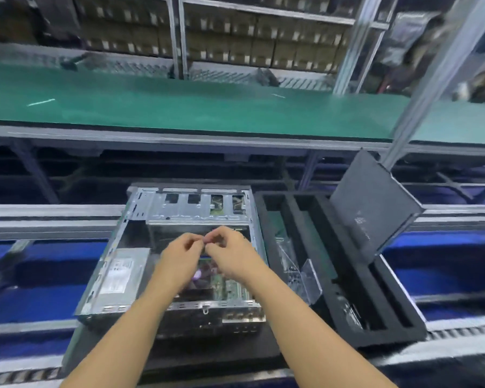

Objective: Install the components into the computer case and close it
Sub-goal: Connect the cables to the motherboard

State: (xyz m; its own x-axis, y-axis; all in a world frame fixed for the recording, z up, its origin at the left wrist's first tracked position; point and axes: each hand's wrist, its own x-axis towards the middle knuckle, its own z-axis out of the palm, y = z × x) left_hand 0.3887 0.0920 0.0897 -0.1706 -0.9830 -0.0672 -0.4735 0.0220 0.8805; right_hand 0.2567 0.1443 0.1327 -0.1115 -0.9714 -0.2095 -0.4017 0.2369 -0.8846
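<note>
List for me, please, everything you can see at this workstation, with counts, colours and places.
computer case: one, silver, lid off, centre
power supply: one, silver with white label, inside the case, left side
circuit board: one, green, inside the case, below the hands
foam tray: one, black, right of the case
panel: one, dark grey, tilted up at the tray's far end
clear plastic packet: one, transparent, in the tray
bench mat: one, green, behind
boxes: many, brown, back shelves
left hand: fingers curled, over the case
right hand: fingers curled, fingertips meeting the left's; anything pinched is blurred
</note>
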